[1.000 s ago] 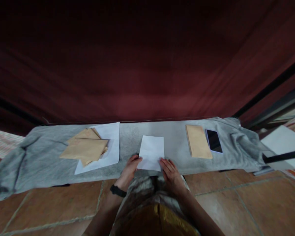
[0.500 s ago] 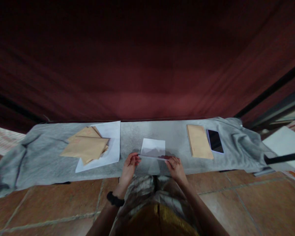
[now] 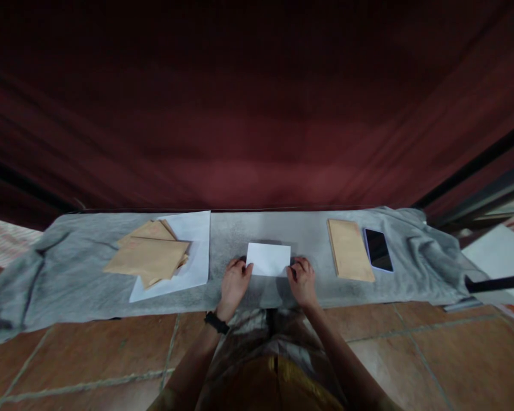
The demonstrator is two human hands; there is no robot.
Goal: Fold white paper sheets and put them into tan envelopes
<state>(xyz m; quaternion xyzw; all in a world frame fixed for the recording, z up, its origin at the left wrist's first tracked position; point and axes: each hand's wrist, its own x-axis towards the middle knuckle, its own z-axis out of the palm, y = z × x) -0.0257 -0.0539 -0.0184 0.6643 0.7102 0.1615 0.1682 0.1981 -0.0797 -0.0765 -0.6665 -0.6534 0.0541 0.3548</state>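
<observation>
A small folded sheet of white paper [image 3: 268, 260] is in front of me over the grey cloth, its folded edge toward me. My left hand [image 3: 235, 281] pinches its lower left corner, thumb on top and fingers curled beneath or beside it. At the lower right corner, the thumb and bent fingers of my right hand [image 3: 302, 279] grip the paper in the same way. To the left, several brown envelopes [image 3: 154, 257] lie in a loose pile on a larger white sheet [image 3: 200, 251]. A neat stack of brown envelopes [image 3: 350, 249] lies to the right.
A phone [image 3: 378, 249] in a pale purple case lies beside the right stack. Grey cloth [image 3: 85, 291] covers the long narrow bench, wrinkled at both ends. Behind it hangs a dark red curtain [image 3: 257, 177]. Tiled floor [image 3: 111, 348] shows in front. A black bar [image 3: 501, 282] stands at the far right.
The paper, whose near part was raised between my hands, now lies folded down flat. Both hands have shifted slightly up and closer to its sides.
</observation>
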